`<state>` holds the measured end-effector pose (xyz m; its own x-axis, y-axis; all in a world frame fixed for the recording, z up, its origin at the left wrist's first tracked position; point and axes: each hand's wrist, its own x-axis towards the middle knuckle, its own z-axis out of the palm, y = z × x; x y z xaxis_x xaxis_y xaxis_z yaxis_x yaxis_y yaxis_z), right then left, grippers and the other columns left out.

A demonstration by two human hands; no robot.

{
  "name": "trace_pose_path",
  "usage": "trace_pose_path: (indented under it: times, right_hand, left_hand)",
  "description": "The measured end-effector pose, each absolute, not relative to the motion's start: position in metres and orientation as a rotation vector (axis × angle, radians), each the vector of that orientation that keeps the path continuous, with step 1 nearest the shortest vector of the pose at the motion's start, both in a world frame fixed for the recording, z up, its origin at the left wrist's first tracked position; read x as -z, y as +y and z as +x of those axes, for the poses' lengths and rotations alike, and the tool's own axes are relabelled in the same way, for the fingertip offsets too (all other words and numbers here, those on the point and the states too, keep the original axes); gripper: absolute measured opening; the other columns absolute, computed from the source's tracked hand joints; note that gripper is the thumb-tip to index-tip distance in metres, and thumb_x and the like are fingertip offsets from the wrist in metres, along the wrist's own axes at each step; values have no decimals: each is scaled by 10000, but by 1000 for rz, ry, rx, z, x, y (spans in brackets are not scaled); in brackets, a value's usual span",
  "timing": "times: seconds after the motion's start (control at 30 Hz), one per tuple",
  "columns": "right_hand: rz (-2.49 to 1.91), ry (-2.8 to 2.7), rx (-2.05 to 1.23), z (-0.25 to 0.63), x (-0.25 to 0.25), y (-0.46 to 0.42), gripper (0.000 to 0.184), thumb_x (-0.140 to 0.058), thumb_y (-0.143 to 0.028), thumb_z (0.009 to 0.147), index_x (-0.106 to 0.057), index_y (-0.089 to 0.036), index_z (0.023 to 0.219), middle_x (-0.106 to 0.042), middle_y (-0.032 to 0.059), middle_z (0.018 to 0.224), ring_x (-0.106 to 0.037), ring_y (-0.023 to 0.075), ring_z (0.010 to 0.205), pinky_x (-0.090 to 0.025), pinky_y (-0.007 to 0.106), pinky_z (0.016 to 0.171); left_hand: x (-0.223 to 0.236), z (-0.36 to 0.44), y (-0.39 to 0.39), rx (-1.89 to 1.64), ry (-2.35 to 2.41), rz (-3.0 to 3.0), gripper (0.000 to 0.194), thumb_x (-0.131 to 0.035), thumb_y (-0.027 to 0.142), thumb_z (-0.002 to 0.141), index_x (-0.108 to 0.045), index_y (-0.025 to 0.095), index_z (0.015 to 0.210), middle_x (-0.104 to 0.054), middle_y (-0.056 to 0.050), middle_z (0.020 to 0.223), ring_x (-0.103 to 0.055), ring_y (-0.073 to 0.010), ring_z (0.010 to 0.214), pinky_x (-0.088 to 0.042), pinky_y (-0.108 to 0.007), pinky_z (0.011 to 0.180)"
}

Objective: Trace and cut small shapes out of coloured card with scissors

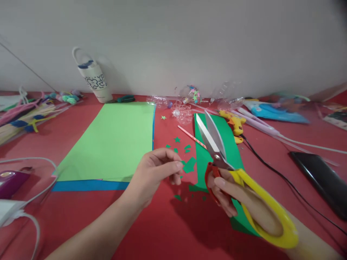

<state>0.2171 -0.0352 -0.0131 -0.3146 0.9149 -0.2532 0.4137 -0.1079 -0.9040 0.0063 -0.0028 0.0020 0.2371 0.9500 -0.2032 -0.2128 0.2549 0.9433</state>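
The left hand (pixel 155 171), right hand (pixel 226 191) and 2 forearms (pixel 108 220) are bare.

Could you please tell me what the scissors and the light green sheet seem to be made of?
The scissors have what look like smooth metal blades, grey with a bright sheen; their red and yellow handles are probably glossy plastic, given the highlights. The light green sheet seems matte paper or thin card: flat, thin-edged, without shine.
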Motion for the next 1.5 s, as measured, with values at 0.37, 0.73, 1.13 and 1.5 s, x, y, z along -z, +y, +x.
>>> trace_pose_path:
  times: [0.37, 0.73, 1.13, 1.5]
  right_hand:
    - [-1608, -1678, -1404, 220, 4, -33, 484, -454, -670, 796, -428, -216, 630, -360, -76, 468, -353, 88, 385, -294, 232, 420]
    - [-1667, -1698, -1145, 227, 16, -13, 465, -517, -600, 774, -280, -242, 596, -286, -93, 437, -333, 82, 368, -233, 219, 388]
    - [-1640, -1710, -1117, 231, 13, -12, 425, -481, -555, 824, -284, -237, 622, -300, -92, 445, -347, 84, 383, -238, 225, 400]
    - [-1623, -1674, -1129, 226, 8, -14, 343, -510, -486, 806, -345, -237, 638, -287, -90, 481, -327, 80, 391, -243, 224, 385]
  left_hand:
    - [22, 8, 0, -384, 1178, 1669, 91, -499, 158, 665, -576, 179, 621, -484, 47, 529, -439, -101, 520, -311, -212, 494]
    - [21, -8, 19, -450, 1535, 1943, 119, -480, 143, 739, -584, 185, 779, -577, -1, 712, -531, -151, 665, -373, -254, 626]
    - [34, -18, 44, -451, 1603, 2070, 165, -503, 47, 710, -574, 196, 704, -555, -10, 790, -554, -152, 734, -435, -278, 717]
    - [24, -29, 47, -446, 1568, 2097, 150, -515, 73, 700, -576, 186, 777, -540, -10, 805, -519, -150, 707, -426, -277, 689]
